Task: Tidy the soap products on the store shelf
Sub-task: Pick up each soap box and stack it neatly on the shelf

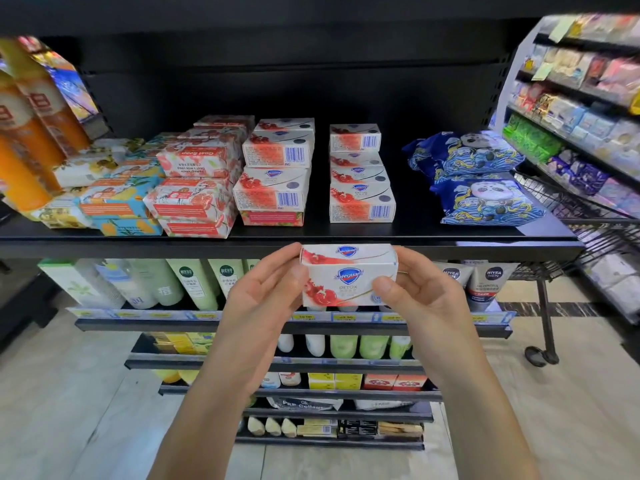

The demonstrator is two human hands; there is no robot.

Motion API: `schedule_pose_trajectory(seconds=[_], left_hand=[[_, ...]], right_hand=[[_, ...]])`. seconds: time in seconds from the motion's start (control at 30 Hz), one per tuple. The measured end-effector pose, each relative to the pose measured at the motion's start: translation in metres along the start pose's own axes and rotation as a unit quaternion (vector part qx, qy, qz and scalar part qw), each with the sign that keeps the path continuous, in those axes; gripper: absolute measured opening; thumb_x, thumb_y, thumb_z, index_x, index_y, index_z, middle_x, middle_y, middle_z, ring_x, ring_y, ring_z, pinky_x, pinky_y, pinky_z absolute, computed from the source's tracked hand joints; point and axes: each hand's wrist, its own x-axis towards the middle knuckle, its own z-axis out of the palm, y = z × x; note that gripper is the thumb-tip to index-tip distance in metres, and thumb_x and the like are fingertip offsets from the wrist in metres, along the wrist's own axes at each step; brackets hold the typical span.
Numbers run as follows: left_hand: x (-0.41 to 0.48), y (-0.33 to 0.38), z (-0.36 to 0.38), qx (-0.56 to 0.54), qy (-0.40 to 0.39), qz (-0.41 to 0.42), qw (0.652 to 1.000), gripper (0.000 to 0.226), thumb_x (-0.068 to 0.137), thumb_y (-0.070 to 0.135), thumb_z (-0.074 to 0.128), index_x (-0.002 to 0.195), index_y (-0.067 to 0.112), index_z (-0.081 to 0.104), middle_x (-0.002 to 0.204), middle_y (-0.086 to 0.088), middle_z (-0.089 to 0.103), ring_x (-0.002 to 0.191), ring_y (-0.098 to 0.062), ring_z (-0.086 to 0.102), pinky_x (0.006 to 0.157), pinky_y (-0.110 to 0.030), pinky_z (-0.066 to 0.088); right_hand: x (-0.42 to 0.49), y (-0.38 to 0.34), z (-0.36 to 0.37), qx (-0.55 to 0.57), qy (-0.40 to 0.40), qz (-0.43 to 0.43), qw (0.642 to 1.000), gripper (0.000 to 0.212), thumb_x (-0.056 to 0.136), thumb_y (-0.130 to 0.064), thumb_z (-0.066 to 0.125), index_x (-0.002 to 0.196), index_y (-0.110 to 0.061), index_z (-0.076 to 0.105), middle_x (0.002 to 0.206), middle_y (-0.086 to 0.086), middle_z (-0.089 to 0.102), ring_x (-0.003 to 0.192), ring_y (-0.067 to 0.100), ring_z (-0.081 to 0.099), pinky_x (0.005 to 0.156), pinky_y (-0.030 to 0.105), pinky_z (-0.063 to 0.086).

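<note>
The black shelf point(311, 239) spans the frame at mid height, with four lower tiers of stock beneath it. A side rack point(571, 98) of packets fills the upper right. Tall orange cartons point(31, 126) lean at the upper left; at least three show, blurred.

Left hand point(263, 299) and right hand point(419, 296) rise from the bottom centre. Each grips one end of a single Safeguard soap box point(349, 278), thumb on the front face and fingers curled round the end.

Blue panda packs point(485, 181) lie piled right of centre; two panda faces are countable. Wrapped Goat Soap bars point(197, 188) are stacked left of centre; the count is uncertain.

Shelved Safeguard boxes stand in two groups well apart: a centre stack point(277, 168) with at least three visible, and a right column point(360, 181) with four visible, barcodes facing the viewer.

The held box is at centre frame, just in front of and below the shelf's front edge, clear of the stacks. Its long axis runs left to right. The logo face is towards the camera, print upright, top face tilted into view.

Two Nivea tubes point(485, 282) stand just right of the right hand.
</note>
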Motion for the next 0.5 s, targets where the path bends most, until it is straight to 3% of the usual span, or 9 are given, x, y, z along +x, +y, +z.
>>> schedule_pose_trajectory(seconds=[0.07, 0.17, 0.37, 0.43, 0.5], left_hand=[[-0.0001, 0.0013, 0.0006, 0.004, -0.013, -0.003, 1.0, 0.064, 0.082, 0.046, 0.064, 0.138, 0.015, 0.06, 0.127, -0.003, 0.072, 0.123, -0.018, 0.065, 0.111, -0.043, 0.046], [-0.0019, 0.0029, 0.0031, 0.002, -0.026, -0.016, 1.0, 0.052, 0.09, 0.046, 0.053, 0.124, 0.01, 0.069, 0.121, -0.008, 0.075, 0.119, -0.022, 0.068, 0.105, -0.041, 0.049], [-0.0006, -0.0004, 0.0023, -0.039, -0.01, -0.039, 0.998, 0.04, 0.085, 0.038, 0.064, 0.105, 0.007, 0.078, 0.114, -0.015, 0.076, 0.11, -0.025, 0.071, 0.091, -0.033, 0.059], [-0.0013, -0.0017, 0.0024, -0.047, -0.005, -0.038, 0.998, 0.036, 0.083, 0.038, 0.066, 0.102, 0.01, 0.08, 0.114, -0.015, 0.076, 0.112, -0.026, 0.071, 0.092, -0.032, 0.059], [-0.0024, -0.0029, 0.0022, -0.044, 0.0, -0.034, 0.998, 0.037, 0.085, 0.037, 0.067, 0.106, 0.008, 0.079, 0.114, -0.015, 0.076, 0.114, -0.026, 0.07, 0.094, -0.032, 0.058]], right_hand=[[0.0002, 0.0016, -0.0013, -0.004, -0.005, -0.017, 1.0, 0.042, 0.084, -0.019, 0.071, 0.126, -0.02, 0.066, 0.12, -0.001, 0.075, 0.116, 0.017, 0.068, 0.092, 0.03, 0.056], [0.0011, 0.0035, -0.0029, 0.0, -0.013, -0.029, 0.999, 0.045, 0.083, -0.014, 0.071, 0.127, -0.016, 0.065, 0.122, 0.0, 0.074, 0.119, 0.017, 0.066, 0.092, 0.027, 0.055], [-0.0002, 0.0063, -0.0049, -0.003, -0.038, -0.022, 0.999, 0.052, 0.082, -0.011, 0.073, 0.133, -0.014, 0.063, 0.129, 0.001, 0.071, 0.126, 0.017, 0.063, 0.103, 0.032, 0.053], [-0.0016, 0.0052, -0.0054, -0.017, -0.038, -0.003, 0.999, 0.053, 0.082, -0.017, 0.079, 0.133, -0.021, 0.063, 0.13, -0.003, 0.071, 0.128, 0.014, 0.061, 0.102, 0.032, 0.053], [-0.0029, 0.002, -0.0055, -0.035, -0.035, 0.026, 0.998, 0.055, 0.082, -0.033, 0.084, 0.133, -0.028, 0.063, 0.129, -0.008, 0.071, 0.126, 0.008, 0.062, 0.093, 0.022, 0.054]])
